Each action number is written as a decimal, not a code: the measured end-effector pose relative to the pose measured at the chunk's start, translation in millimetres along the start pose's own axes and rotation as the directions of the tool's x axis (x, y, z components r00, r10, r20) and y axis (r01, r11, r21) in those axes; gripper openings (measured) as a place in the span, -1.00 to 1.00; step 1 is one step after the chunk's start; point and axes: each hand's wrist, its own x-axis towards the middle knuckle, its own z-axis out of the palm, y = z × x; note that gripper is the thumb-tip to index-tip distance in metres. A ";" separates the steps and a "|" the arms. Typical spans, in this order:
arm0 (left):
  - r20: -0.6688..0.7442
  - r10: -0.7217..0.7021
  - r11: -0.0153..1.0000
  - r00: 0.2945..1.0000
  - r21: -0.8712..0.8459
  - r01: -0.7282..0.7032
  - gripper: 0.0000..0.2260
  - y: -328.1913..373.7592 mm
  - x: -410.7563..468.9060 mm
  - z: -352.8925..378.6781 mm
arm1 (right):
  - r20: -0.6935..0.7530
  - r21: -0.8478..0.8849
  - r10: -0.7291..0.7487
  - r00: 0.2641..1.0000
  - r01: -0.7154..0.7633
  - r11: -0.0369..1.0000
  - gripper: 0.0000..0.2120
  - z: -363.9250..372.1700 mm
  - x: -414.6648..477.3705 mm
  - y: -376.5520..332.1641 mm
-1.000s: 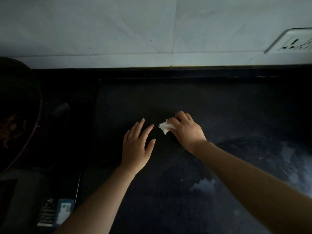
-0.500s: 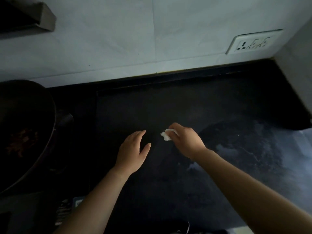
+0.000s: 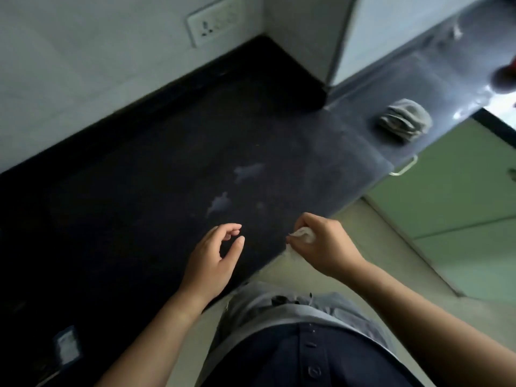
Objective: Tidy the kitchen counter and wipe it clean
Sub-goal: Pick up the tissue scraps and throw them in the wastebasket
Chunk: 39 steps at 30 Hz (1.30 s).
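Note:
The dark stone counter (image 3: 156, 174) runs diagonally from lower left to upper right, with pale wet smears (image 3: 245, 171) near its middle. My right hand (image 3: 321, 244) hovers at the counter's front edge, pinched shut on a small crumpled white tissue (image 3: 301, 234). A short way to its left, my left hand (image 3: 215, 255) floats over the counter with fingers loosely curled and apart, holding nothing.
A folded grey cloth (image 3: 403, 120) lies on the counter at the upper right. A wall socket (image 3: 215, 22) sits on the back wall. Green cabinet doors with a handle (image 3: 405, 167) stand at right. A small packet (image 3: 67, 346) lies at the lower left.
The view swung right and down, so the pan left the frame. Both hands pulled back from mid-counter to its front edge, the right one still gripping the tissue.

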 end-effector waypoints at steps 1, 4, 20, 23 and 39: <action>0.024 0.022 0.999 0.999 -0.024 -0.021 -0.76 15.8 -5.2 16.1 | -0.031 0.009 0.022 0.999 -0.022 1.000 -0.86 -13.2 -18.8 14.2; 0.116 0.114 0.993 0.987 -0.055 -0.109 -0.80 64.9 -21.8 71.0 | -0.137 0.043 0.085 0.987 -0.079 0.996 -0.93 -52.3 -79.1 59.0; 0.845 0.432 0.705 0.316 -0.097 -0.703 -0.83 287.2 -126.9 372.3 | -0.619 0.590 0.734 0.279 -0.451 0.669 -0.84 -134.9 -416.4 244.2; 0.889 0.409 0.640 0.206 -0.118 -0.759 -0.83 308.2 -142.7 408.4 | -0.575 0.693 0.800 0.171 -0.419 0.587 -0.83 -133.3 -440.3 259.5; 0.938 0.323 0.492 -0.127 -0.281 -0.824 -0.81 514.0 -191.9 684.2 | -0.492 0.839 0.845 -0.209 -0.373 0.396 -0.80 -301.5 -545.3 436.2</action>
